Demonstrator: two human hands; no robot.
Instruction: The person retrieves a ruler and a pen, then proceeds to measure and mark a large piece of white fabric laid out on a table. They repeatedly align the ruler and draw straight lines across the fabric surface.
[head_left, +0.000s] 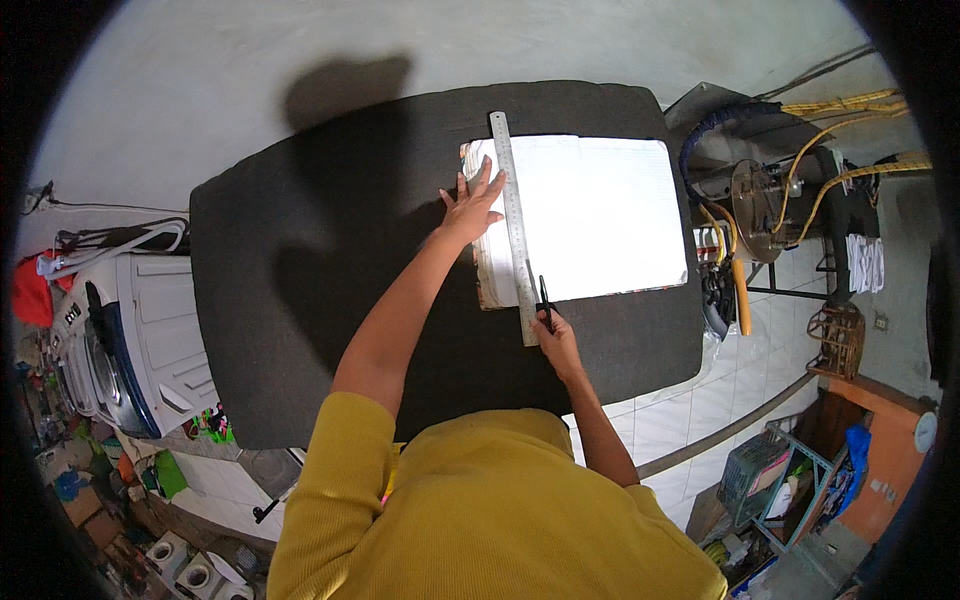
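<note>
The person wears a yellow shirt (pixel 480 515), dark like mustard. The cloth is knit, with thin lines in it, and it is all one colour. The back is wide and round. The left sleeve (pixel 325 480) is loose and has some soft folds. It ends near the elbow with a plain edge. The right sleeve (pixel 672 530) is the same yellow. Both arms (pixel 385 335) are bare below the sleeves, right to the fingers (pixel 484 178).
</note>
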